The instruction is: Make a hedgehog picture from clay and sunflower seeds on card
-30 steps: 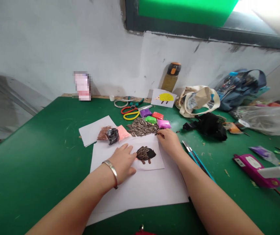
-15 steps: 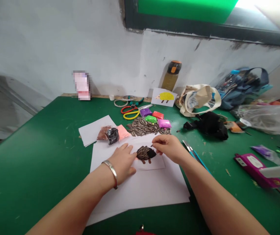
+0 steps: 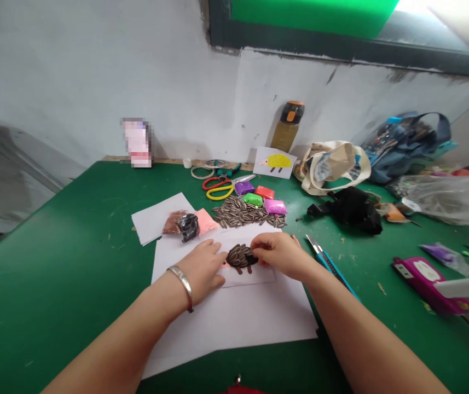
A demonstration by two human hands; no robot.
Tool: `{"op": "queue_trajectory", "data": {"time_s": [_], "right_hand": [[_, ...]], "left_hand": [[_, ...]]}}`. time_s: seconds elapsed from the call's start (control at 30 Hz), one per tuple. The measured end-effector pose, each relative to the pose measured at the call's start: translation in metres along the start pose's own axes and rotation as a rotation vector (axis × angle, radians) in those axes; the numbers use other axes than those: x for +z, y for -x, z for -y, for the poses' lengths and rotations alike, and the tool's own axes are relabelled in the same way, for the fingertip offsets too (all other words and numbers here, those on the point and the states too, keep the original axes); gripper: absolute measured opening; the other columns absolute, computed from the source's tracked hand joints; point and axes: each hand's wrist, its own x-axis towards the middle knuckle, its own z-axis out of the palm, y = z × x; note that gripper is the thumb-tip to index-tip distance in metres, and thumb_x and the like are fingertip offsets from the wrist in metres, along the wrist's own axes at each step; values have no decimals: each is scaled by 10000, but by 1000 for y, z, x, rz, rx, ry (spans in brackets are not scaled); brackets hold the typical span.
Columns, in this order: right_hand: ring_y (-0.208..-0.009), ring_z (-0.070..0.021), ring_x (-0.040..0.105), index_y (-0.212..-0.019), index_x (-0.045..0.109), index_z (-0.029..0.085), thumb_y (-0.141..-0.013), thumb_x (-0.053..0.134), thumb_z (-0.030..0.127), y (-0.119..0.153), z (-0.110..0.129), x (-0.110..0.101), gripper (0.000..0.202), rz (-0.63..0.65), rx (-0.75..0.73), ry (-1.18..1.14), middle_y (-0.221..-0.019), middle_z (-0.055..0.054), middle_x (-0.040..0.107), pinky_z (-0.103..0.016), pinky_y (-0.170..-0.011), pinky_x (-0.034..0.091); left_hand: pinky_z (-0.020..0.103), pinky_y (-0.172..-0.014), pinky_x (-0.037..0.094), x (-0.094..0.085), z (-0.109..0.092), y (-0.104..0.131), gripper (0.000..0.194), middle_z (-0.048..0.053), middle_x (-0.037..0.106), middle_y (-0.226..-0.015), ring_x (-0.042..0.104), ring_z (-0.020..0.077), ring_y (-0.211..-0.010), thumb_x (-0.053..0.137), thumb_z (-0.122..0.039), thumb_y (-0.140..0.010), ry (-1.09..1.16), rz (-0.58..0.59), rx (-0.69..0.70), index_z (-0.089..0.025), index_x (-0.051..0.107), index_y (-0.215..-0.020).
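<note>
A small animal figure, its black back partly covered with striped seeds, lies on a white card on top of larger white sheets. My left hand rests flat with fingers apart at the card's left side, close to the pink face. At the figure's right end, my right hand has thumb and forefinger pinched against the black part; anything between the fingertips is hidden. Behind the sheets lies a pile of striped seeds.
Clay packets and scissors lie behind the sheets; bagged clay is at left. A blue cutter lies beside my right forearm. Further back are a hedgehog drawing, a bottle and bags.
My right hand has moved slightly left and down onto the figure's black part. My left hand has shifted a little left, showing more of the pink face.
</note>
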Motion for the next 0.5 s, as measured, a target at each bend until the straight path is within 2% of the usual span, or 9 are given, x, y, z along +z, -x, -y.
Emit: {"op": "queue_trajectory", "data": {"time_s": [0.17, 0.27, 0.4, 0.5], "right_hand": [[-499, -110, 525, -739, 681, 250, -743, 505, 207, -1, 1, 3, 181, -1, -2, -7, -514, 51, 597, -236, -570, 369], [-496, -111, 513, -748, 664, 223, -756, 496, 225, -2, 2, 5, 169, 35, 19, -66, -541, 36, 597, -219, -502, 348], [-508, -110, 516, -769, 646, 222, -770, 484, 229, -1, 4, 10, 163, 17, 40, -128, -560, 33, 592, -205, -470, 339], [-520, -118, 524, -793, 633, 219, -779, 476, 236, 1, 0, 16, 158, 4, 37, -172, -577, 27, 588, -207, -467, 348]], "left_hand": [[372, -841, 392, -1, -3, 1, 162, 99, 564, -937, 475, 255, -935, 556, -227, -759, -51, -7, -25, -140, 598, -888], [384, -850, 385, -5, -4, 5, 183, 89, 575, -985, 472, 260, -981, 563, -258, -777, -94, -56, -72, -163, 598, -928], [402, -861, 379, -8, -3, 6, 191, 82, 579, -1023, 460, 272, -1038, 551, -271, -801, -108, -117, -99, -178, 600, -961], [386, -838, 397, -5, 0, 3, 148, 88, 587, -948, 499, 254, -959, 534, -246, -799, -87, -74, -81, -157, 616, -885]]}}
